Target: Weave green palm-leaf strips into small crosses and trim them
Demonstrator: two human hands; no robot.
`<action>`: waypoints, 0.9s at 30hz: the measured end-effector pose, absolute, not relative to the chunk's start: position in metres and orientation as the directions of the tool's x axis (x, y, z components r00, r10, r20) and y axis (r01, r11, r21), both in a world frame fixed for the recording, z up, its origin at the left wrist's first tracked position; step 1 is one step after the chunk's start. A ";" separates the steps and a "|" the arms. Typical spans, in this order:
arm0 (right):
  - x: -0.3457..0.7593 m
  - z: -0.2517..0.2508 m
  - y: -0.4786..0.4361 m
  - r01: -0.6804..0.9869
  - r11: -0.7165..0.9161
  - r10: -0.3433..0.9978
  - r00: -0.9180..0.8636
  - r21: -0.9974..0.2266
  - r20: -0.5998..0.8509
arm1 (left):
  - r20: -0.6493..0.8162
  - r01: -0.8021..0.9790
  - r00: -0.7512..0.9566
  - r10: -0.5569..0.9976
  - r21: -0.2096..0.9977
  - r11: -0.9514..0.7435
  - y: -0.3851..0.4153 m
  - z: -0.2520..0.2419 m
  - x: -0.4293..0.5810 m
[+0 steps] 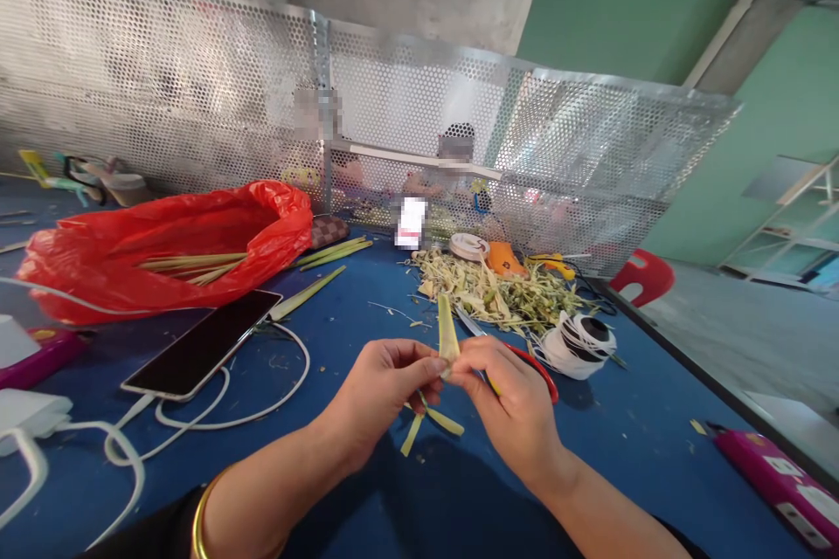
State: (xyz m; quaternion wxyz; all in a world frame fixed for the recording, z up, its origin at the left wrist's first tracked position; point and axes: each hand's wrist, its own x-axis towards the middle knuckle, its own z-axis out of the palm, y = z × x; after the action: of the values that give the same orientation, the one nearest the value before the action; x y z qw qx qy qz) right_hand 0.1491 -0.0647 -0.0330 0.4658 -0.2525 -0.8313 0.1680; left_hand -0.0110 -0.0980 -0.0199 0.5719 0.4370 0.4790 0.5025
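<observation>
My left hand (pixel 386 384) and right hand (pixel 515 410) both pinch leaf strip (pixel 448 327) above table (pixel 622 437); fingertips meet, likely for tight control; strip upright, loose ends dangling; scissors (pixel 543 371) just behind right hand, handy; scraps (pixel 498 293) heaped beyond, out of way.

1. Views: one, worn on my head.
2. Facing: forward and down across the blue table (pixel 629 445), toward the perforated metal screen (pixel 197 87) along its far edge.
3. Nearness: close; my left hand (pixel 386 384) and right hand (pixel 515 406) sit low centre, forearms entering from the near edge.
4. Coverage: the table's left part runs out of frame; its right edge and the floor show at far right.
</observation>
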 end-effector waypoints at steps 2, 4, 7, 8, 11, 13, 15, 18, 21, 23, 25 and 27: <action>0.148 -0.033 -0.065 0.284 0.765 0.641 -0.423 -0.579 0.640 | -0.063 -0.096 0.017 0.998 0.993 0.065 -0.098 -0.020 -0.010; 0.146 -0.034 -0.067 0.290 0.716 0.694 -0.398 -0.635 0.600 | -0.026 -0.060 0.003 1.000 0.998 0.026 -0.098 -0.021 -0.009; 0.144 -0.036 -0.069 0.278 0.640 0.765 -0.322 -0.717 0.558 | 0.003 -0.031 -0.006 1.000 1.000 -0.003 -0.097 -0.023 -0.008; 0.143 -0.037 -0.070 0.264 0.611 0.788 -0.294 -0.746 0.541 | 0.007 -0.025 -0.007 1.000 1.000 -0.008 -0.097 -0.023 -0.008; 0.142 -0.039 -0.070 0.199 0.513 0.852 -0.235 -0.835 0.467 | 0.008 -0.015 -0.005 1.000 1.000 -0.008 -0.097 -0.021 -0.008; 0.142 -0.038 -0.070 0.162 0.467 0.876 -0.217 -0.869 0.431 | 0.009 -0.013 0.014 1.000 1.000 -0.009 -0.099 -0.019 -0.008; 0.143 -0.037 -0.071 0.145 0.449 0.885 -0.202 -0.882 0.418 | 0.029 0.008 0.039 0.999 1.000 -0.029 -0.101 -0.018 -0.007; 0.143 -0.034 -0.071 0.127 0.402 0.906 -0.196 -0.907 0.374 | 0.081 0.068 0.028 0.996 0.994 -0.083 -0.102 -0.021 -0.007; 0.142 -0.031 -0.071 0.071 0.316 0.929 -0.224 -0.946 0.293 | 0.093 0.057 0.026 0.995 0.994 -0.094 -0.100 -0.025 -0.007; 0.142 -0.030 -0.070 0.026 0.278 0.933 -0.244 -0.960 0.263 | 0.089 0.032 0.034 0.995 0.995 -0.090 -0.098 -0.026 -0.008; 0.143 -0.029 -0.069 0.001 0.268 0.930 -0.263 -0.963 0.258 | 0.084 0.018 0.021 0.996 0.996 -0.084 -0.096 -0.027 -0.009; 0.143 -0.030 -0.069 0.017 0.292 0.922 -0.269 -0.956 0.277 | 0.069 0.008 0.010 0.998 0.998 -0.069 -0.096 -0.027 -0.009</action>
State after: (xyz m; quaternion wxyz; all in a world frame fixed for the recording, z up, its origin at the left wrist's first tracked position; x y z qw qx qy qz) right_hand 0.1431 -0.0690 -0.0300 0.4820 -0.3649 -0.6432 0.4699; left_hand -0.0092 -0.0963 -0.0266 0.4827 0.5214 0.4823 0.5124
